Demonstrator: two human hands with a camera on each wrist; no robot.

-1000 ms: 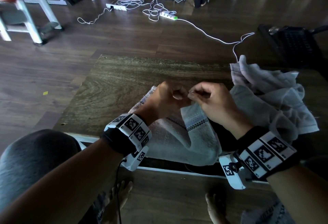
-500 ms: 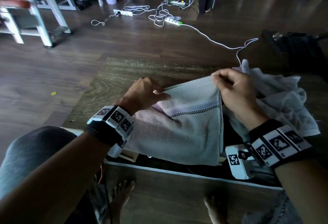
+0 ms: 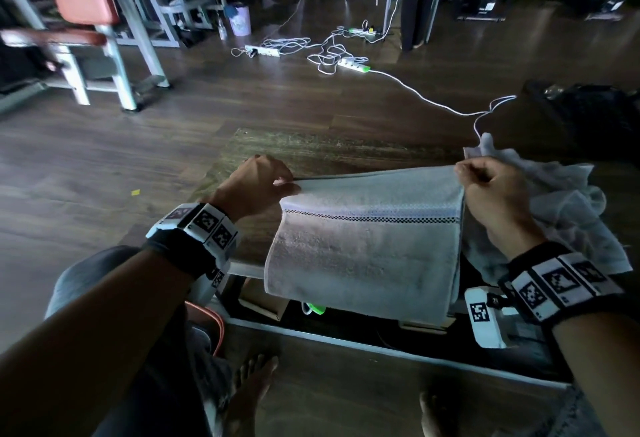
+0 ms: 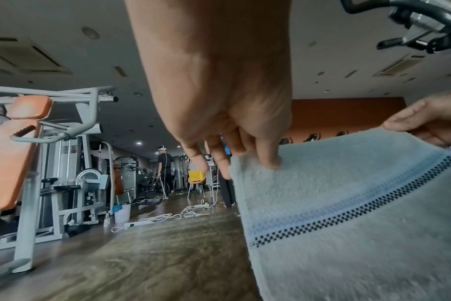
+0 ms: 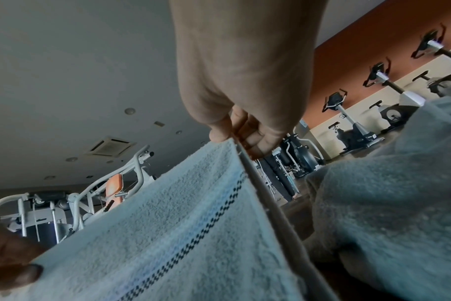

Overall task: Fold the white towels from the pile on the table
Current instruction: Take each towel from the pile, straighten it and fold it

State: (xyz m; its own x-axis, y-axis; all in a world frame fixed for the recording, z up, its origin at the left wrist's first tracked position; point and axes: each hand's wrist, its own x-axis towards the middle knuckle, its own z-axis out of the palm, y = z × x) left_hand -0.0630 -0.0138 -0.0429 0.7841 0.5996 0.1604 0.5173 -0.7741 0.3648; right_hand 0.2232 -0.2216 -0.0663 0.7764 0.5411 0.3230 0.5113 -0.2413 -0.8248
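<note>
Spread wider, towel [image 3: 367, 246] corners pinched by left hand [image 3: 254, 185], right hand [image 3: 491, 190]; wrist views show doubled edge.

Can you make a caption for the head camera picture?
Both hands pinch a white checker-striped towel's top corners.

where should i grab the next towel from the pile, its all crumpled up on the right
Probably the corner that sticks up at the far side of the pile: it stands free of the heap, so a pinch from above should lift one layer. The rest lies bunched with no clear edge. Both the left hand and right hand currently pinch the top corners of the towel, so that goes first.
</note>
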